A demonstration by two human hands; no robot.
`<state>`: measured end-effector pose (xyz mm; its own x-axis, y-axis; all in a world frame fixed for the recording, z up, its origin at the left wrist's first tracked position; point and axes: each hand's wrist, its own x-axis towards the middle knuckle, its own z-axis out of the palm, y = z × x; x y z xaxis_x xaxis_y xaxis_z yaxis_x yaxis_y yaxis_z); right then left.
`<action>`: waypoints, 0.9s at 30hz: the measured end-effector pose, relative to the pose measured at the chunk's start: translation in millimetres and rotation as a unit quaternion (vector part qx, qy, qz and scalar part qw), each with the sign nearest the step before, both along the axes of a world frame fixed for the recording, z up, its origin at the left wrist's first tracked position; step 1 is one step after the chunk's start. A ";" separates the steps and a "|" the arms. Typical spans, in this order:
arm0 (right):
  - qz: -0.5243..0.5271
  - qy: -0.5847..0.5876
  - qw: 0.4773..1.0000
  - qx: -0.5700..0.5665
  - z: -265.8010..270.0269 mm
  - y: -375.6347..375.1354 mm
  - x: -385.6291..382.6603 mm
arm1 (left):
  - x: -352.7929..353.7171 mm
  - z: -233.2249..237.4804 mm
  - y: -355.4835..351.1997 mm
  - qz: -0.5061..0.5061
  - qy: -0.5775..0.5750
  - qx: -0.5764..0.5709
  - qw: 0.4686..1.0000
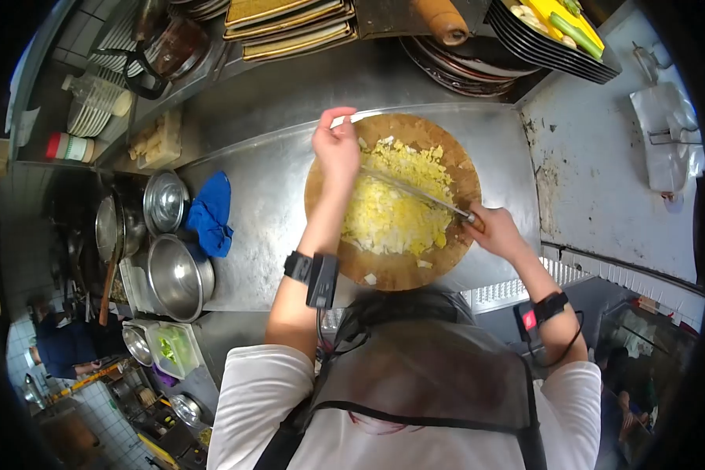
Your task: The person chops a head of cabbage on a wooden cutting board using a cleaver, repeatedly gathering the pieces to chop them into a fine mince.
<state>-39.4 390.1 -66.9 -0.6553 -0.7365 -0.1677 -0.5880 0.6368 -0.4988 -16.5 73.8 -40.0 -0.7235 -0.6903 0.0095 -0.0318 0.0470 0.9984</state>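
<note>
A round wooden chopping board [460, 157] bears a spread heap of chopped yellow and white food [403, 211], which looks like boiled egg. Across the heap lies the blade of a knife [415, 190], seen edge-on as a thin strip. My right hand [495, 233] is closed around its wooden handle at the board's right side. My left hand [337, 153] is over the board's upper left edge, fingers loosely bent and apart from the thumb, beside the blade's far end. A few pale bits lie apart near the board's front rim.
A blue cloth [211, 213] lies on the steel counter [262, 196] at left, next to metal bowls [181, 276]. Overhead, a shelf holds stacked gold trays [290, 31], dark plates [466, 66] and a rolling pin-like wooden cylinder [440, 22]. Another person stands at lower left.
</note>
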 end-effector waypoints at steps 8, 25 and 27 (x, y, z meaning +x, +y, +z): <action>0.084 0.026 0.994 0.062 61.3 -38.8 -11.8 | 46.6 -56.0 -32.9 0.053 -0.059 0.120 0.990; 0.064 0.058 0.993 0.077 97.9 -60.3 -7.3 | 23.8 -60.8 -52.4 0.090 -0.048 0.125 0.987; 0.060 0.063 0.993 0.083 90.7 -58.7 -7.3 | 25.0 -49.5 -48.2 0.095 -0.044 0.174 0.979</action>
